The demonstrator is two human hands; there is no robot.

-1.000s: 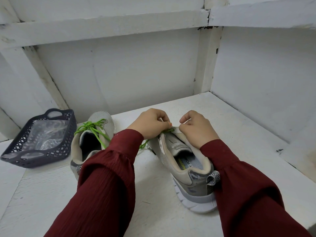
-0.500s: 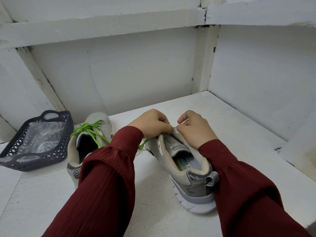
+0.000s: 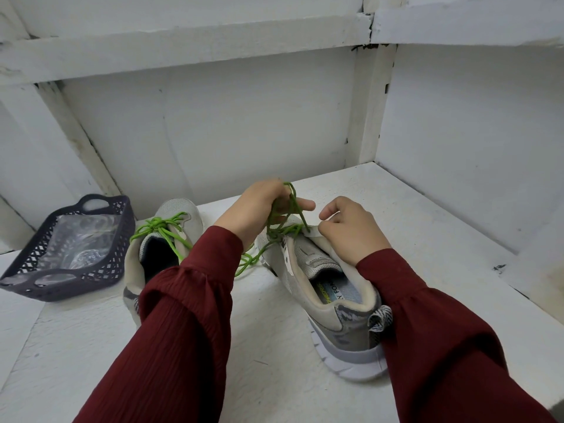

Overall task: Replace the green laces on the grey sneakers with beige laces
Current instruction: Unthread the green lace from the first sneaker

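Note:
Two grey sneakers stand on the white shelf. The right sneaker (image 3: 329,303) lies heel toward me, its green lace (image 3: 283,230) loosened and trailing down to the shelf. My left hand (image 3: 259,209) is raised above the sneaker's front and grips a loop of that lace. My right hand (image 3: 351,230) pinches the upper edge of the sneaker by the top eyelets. The left sneaker (image 3: 152,257), partly behind my left sleeve, keeps its green lace (image 3: 161,230) tied. No beige laces are plainly visible.
A dark lattice basket (image 3: 70,285) with clear plastic wrapping inside sits at the far left. White walls close the shelf behind and to the right, and a beam (image 3: 189,47) runs overhead.
My left hand has risen from the sneaker's front and pulled a loop of green lace up and out. My right hand stays on the sneaker's upper edge.

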